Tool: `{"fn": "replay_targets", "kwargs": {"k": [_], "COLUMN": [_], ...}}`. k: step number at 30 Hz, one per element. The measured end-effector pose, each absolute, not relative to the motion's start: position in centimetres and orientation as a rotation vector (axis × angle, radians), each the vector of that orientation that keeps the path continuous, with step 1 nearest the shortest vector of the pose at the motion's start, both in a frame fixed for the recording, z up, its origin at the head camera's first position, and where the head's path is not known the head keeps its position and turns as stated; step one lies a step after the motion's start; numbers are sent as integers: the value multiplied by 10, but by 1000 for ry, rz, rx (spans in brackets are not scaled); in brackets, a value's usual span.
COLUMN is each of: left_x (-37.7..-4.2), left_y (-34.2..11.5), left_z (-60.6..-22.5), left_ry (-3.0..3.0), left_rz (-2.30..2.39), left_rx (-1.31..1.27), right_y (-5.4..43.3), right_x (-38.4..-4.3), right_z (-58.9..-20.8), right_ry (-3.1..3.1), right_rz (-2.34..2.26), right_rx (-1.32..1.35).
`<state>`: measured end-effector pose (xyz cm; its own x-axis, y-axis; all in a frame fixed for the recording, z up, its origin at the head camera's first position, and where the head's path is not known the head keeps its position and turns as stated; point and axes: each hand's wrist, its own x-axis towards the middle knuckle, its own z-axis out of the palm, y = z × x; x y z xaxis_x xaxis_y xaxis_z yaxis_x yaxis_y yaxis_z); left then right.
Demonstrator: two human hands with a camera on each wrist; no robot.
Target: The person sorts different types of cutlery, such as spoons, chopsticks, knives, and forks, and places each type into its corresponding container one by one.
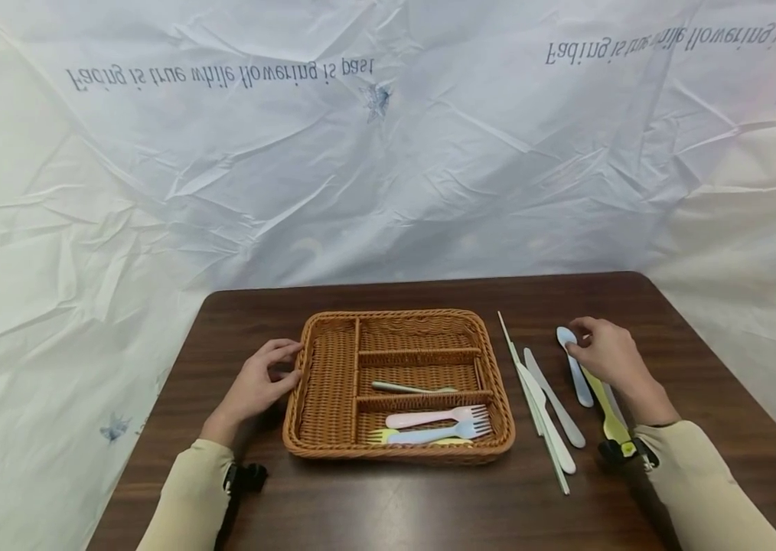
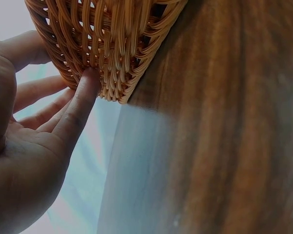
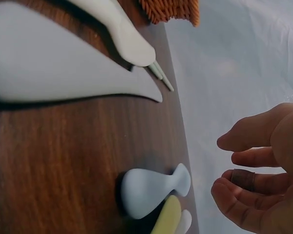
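At the left end of the wicker basket is my left hand, its thumb and fingertips touching the outer wall. In the left wrist view the thumb lies against the weave with the other fingers fairly straight. My right hand hovers over the spoons on the right with loosely bent fingers and nothing held; the right wrist view shows a gap between thumb and fingers. Below it lie a light blue spoon, a yellow utensil and a white one, partly hidden by the hand and wrist.
Pink and blue forks lie with yellow cutlery in the basket's front compartment. A pale green utensil is in the middle one. Right of the basket lie a white knife, a greyish knife and green chopsticks.
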<state>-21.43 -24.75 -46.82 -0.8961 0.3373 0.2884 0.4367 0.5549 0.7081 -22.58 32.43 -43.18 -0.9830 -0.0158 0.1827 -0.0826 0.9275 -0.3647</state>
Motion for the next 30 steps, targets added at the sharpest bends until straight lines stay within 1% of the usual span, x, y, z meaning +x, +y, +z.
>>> {"fn": "replay_targets", "kwargs": {"k": [17,30], "left_x": [-213,-213], "left_y": [-247,-247], "left_z": [-467,-467], "left_ry": [-2677,-2678], "left_rz": [-1271,-1280], "left_rx": [-657,-652], "right_y": [322,319], "right_x": [-228,-228], "right_z": [-451,-455], "right_ry": [-3007,-3054], "right_rz": [578,476], "right_rx": [47,63]}}
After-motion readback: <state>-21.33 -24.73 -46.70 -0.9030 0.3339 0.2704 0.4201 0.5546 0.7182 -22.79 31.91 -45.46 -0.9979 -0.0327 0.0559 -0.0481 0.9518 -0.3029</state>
